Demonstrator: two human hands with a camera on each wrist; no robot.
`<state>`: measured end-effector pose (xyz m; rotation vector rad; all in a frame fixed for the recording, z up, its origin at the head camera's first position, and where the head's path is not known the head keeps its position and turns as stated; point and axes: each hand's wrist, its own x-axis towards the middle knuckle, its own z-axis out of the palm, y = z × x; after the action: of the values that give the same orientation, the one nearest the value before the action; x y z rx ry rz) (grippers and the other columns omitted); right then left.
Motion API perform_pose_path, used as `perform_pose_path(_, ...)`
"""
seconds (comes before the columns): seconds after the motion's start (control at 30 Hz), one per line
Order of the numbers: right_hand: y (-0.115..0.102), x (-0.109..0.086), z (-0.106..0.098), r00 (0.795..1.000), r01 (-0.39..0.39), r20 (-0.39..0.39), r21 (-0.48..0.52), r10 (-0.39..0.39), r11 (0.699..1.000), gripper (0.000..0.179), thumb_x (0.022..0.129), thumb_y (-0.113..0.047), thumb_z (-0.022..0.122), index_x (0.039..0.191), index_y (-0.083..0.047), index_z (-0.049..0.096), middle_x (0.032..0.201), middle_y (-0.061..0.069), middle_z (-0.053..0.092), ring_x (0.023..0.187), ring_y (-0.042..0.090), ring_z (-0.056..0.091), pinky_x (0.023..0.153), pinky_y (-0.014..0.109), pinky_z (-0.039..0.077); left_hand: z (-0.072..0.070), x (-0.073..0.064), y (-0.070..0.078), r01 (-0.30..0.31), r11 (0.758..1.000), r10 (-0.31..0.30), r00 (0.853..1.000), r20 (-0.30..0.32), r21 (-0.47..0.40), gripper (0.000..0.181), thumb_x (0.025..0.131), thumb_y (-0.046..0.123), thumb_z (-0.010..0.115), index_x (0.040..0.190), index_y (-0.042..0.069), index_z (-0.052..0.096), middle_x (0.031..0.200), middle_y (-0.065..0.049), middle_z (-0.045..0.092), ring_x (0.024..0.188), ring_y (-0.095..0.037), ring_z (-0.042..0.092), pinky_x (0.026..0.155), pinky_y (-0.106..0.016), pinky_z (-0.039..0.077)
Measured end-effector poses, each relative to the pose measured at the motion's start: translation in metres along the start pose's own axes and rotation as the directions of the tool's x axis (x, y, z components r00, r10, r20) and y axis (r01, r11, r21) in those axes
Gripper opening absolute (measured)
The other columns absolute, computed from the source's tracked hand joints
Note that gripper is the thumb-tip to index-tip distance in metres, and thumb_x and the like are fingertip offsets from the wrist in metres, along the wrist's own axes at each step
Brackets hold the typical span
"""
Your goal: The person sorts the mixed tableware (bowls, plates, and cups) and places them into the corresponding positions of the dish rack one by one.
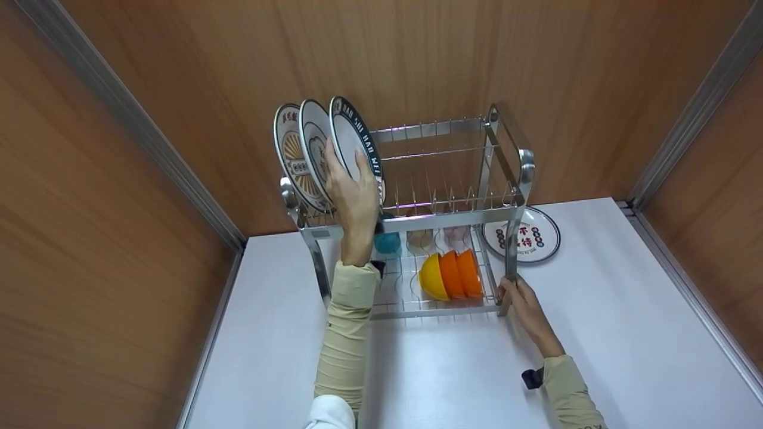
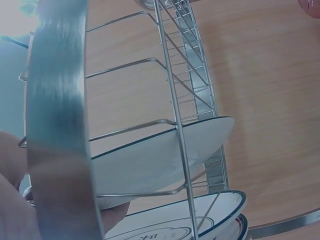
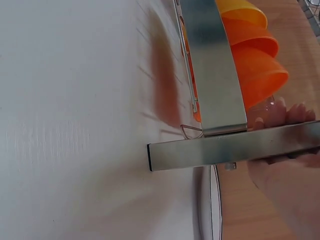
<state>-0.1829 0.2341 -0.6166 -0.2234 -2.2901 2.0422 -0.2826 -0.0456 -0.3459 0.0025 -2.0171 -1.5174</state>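
At the left end of the upper tier of a metal dish rack (image 1: 429, 221), my left hand (image 1: 356, 199) pinches a white plate (image 1: 347, 138) with a dark lettered rim. The plate stands on edge among the wires, leaning slightly. Two more patterned plates, a middle one (image 1: 311, 125) and an outer one (image 1: 290, 140), stand just left of it. My right hand (image 1: 527, 307) grips the rack's front right leg (image 1: 511, 253), low down. In the right wrist view, the fingers (image 3: 295, 114) show on one side of that leg.
On the lower tier lie a yellow bowl (image 1: 433, 277) and two orange bowls (image 1: 469, 274), nested sideways. Behind them are a teal cup (image 1: 387, 242) and other tinted cups. Another plate (image 1: 545, 235) lies flat on the white table (image 1: 608, 286), right of the rack. Wood-grain panels enclose the table.
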Motion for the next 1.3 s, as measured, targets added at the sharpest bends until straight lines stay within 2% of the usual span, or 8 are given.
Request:
perform_pose_path(0.23, -0.001, 0.002, -0.008, 0.998, 0.022, 0.054, 0.153, -0.031, 0.988, 0.052, 0.113, -0.036, 0.022, 0.115, 0.006, 0.053, 0.111, 0.023, 0.06, 0.106, 0.025, 0.06, 0.104, 0.029, 0.041, -0.001, -0.002, 0.0, -0.017, 1.0, 0.017, 1.0, -0.002, 0.011, 0.061, 0.108, 0.028, 0.055, 0.159, 0.005, 0.031, 0.16, -0.015, 0.04, 0.147, -0.03, 0.041, 0.118, -0.046, 0.037)
perform_pose_path(0.37, 0.001, 0.004, -0.015, 0.999, 0.006, 0.049, 0.135, -0.013, 0.991, 0.059, 0.113, -0.042, 0.018, 0.122, 0.004, 0.053, 0.114, 0.02, 0.062, 0.111, 0.025, 0.062, 0.1, 0.023, 0.047, -0.002, -0.005, 0.0, -0.043, 0.999, 0.043, 0.999, -0.012, 0.018, 0.062, 0.107, 0.027, 0.057, 0.159, 0.005, 0.031, 0.161, -0.014, 0.04, 0.148, -0.028, 0.038, 0.12, -0.045, 0.034)
perform_pose_path(0.53, 0.005, 0.01, -0.028, 0.999, -0.043, 0.011, 0.1, 0.043, 0.994, 0.065, 0.112, -0.048, 0.017, 0.136, 0.005, 0.046, 0.122, 0.008, 0.059, 0.11, 0.012, 0.059, 0.102, 0.03, 0.05, -0.005, -0.011, 0.003, -0.087, 0.996, 0.088, 0.996, -0.035, 0.011, 0.064, 0.105, 0.024, 0.06, 0.158, 0.003, 0.032, 0.161, -0.015, 0.039, 0.148, -0.026, 0.038, 0.12, -0.043, 0.033)
perform_pose_path(0.7, 0.016, 0.02, -0.045, 0.994, -0.092, -0.05, 0.063, 0.095, 0.994, 0.069, 0.111, -0.05, 0.016, 0.151, 0.006, 0.027, 0.148, 0.023, 0.04, 0.131, 0.03, 0.05, 0.114, 0.041, 0.043, -0.008, -0.016, 0.007, -0.125, 0.992, 0.125, 0.99, -0.057, 0.008, 0.062, 0.104, 0.022, 0.062, 0.156, 0.002, 0.035, 0.158, -0.016, 0.041, 0.146, -0.027, 0.04, 0.118, -0.043, 0.036)
perform_pose_path(0.83, 0.026, 0.03, -0.055, 0.978, -0.19, -0.086, 0.033, 0.192, 0.981, 0.081, 0.108, -0.059, 0.018, 0.159, 0.003, 0.009, 0.161, 0.027, 0.021, 0.144, 0.041, 0.035, 0.12, 0.044, 0.034, -0.01, -0.02, 0.009, -0.158, 0.987, 0.159, 0.984, -0.084, 0.016, 0.06, 0.103, 0.022, 0.063, 0.154, 0.002, 0.039, 0.156, -0.017, 0.043, 0.144, -0.027, 0.043, 0.116, -0.041, 0.039)
perform_pose_path(1.03, 0.037, 0.042, -0.067, 0.947, -0.312, -0.076, 0.016, 0.312, 0.95, 0.091, 0.104, -0.067, 0.017, 0.161, -0.001, -0.007, 0.167, 0.027, 0.008, 0.15, 0.041, 0.026, 0.124, 0.046, 0.025, -0.014, -0.026, 0.01, -0.213, 0.977, 0.215, 0.968, -0.13, 0.026, 0.057, 0.102, 0.02, 0.063, 0.152, 0.001, 0.043, 0.152, -0.016, 0.046, 0.139, -0.025, 0.046, 0.116, -0.037, 0.039)
perform_pose_path(1.17, 0.039, 0.051, -0.07, 0.935, -0.348, -0.073, 0.01, 0.348, 0.937, 0.087, 0.106, -0.062, 0.016, 0.161, -0.002, -0.013, 0.168, 0.026, 0.007, 0.151, 0.04, 0.027, 0.124, 0.046, 0.024, -0.019, -0.031, 0.011, -0.239, 0.971, 0.239, 0.961, -0.136, 0.016, 0.055, 0.102, 0.016, 0.063, 0.15, 0.0, 0.044, 0.151, -0.018, 0.046, 0.139, -0.027, 0.046, 0.116, -0.039, 0.039)
perform_pose_path(1.3, 0.04, 0.063, -0.069, 0.928, -0.363, -0.092, 0.007, 0.362, 0.932, 0.08, 0.109, -0.053, 0.019, 0.161, 0.0, -0.012, 0.165, 0.028, 0.018, 0.149, 0.039, 0.032, 0.123, 0.045, 0.027, -0.023, -0.039, 0.011, -0.274, 0.962, 0.27, 0.951, -0.148, -0.004, 0.052, 0.101, 0.014, 0.063, 0.147, -0.001, 0.046, 0.15, -0.018, 0.047, 0.139, -0.027, 0.047, 0.116, -0.039, 0.04)
